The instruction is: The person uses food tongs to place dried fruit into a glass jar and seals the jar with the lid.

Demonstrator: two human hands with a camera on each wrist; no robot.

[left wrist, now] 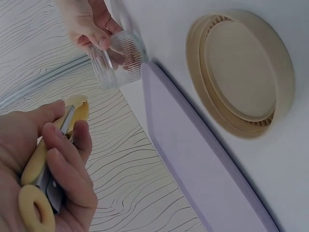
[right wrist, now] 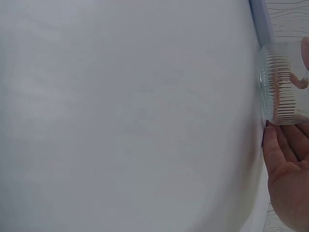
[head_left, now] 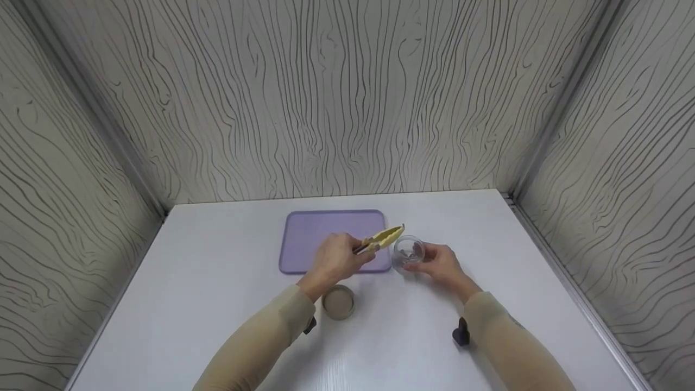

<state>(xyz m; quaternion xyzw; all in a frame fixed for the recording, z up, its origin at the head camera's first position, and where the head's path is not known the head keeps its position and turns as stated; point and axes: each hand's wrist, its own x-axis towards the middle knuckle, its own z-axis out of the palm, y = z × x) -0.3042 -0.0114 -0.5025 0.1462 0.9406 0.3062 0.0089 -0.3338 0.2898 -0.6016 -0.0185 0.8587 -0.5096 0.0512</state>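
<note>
My left hand (head_left: 337,256) grips small yellow tongs (head_left: 386,237) with metal arms, above the right part of the lilac tray (head_left: 302,239). The yellow tips point right, towards a clear ribbed jar (right wrist: 280,82); nothing shows between them. My right hand (head_left: 442,264) holds that jar by its side, fingers and thumb around it, at the tray's right edge. In the right wrist view a brownish curled piece (right wrist: 299,81) shows through the glass; I cannot tell what it is. The jar's mouth is uncovered.
A round beige lid (head_left: 337,302) lies on the white table in front of the tray, beside my left forearm. Walls with a wood-grain pattern (head_left: 326,98) enclose the table at the back and both sides.
</note>
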